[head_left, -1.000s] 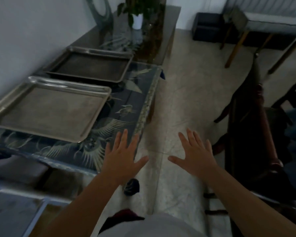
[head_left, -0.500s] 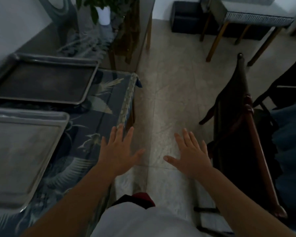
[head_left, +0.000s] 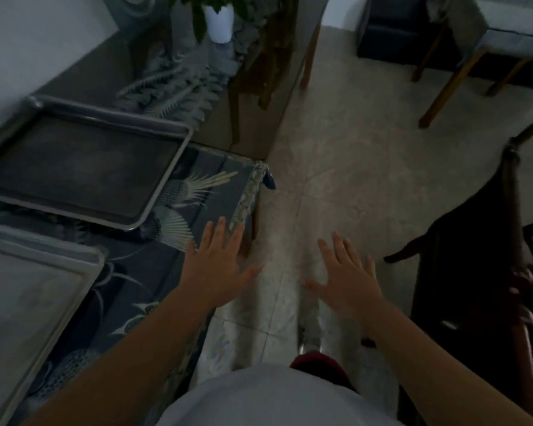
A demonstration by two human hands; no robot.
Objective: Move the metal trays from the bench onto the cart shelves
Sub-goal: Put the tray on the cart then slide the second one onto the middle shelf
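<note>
Two metal trays lie on a bench (head_left: 216,179) covered with a dark blue bird-patterned cloth at the left. The far tray (head_left: 77,167) is dark and flat. The near tray (head_left: 22,296) is lighter and cut off by the left edge. My left hand (head_left: 219,265) hovers over the bench's right edge, fingers spread, holding nothing. My right hand (head_left: 348,278) is spread over the floor, also empty. Both hands are apart from the trays. No cart is in view.
A glass-topped table (head_left: 259,96) with a white plant pot (head_left: 219,20) stands beyond the bench. A dark wooden chair (head_left: 514,241) is at the right. A wooden-legged bench (head_left: 480,47) and a black box (head_left: 391,29) stand at the back. Tiled floor (head_left: 351,167) runs between.
The view has moved forward along the bench: the trays have slid left and nearer. Both hands stay spread and empty, with the left one now over the bench's right edge.
</note>
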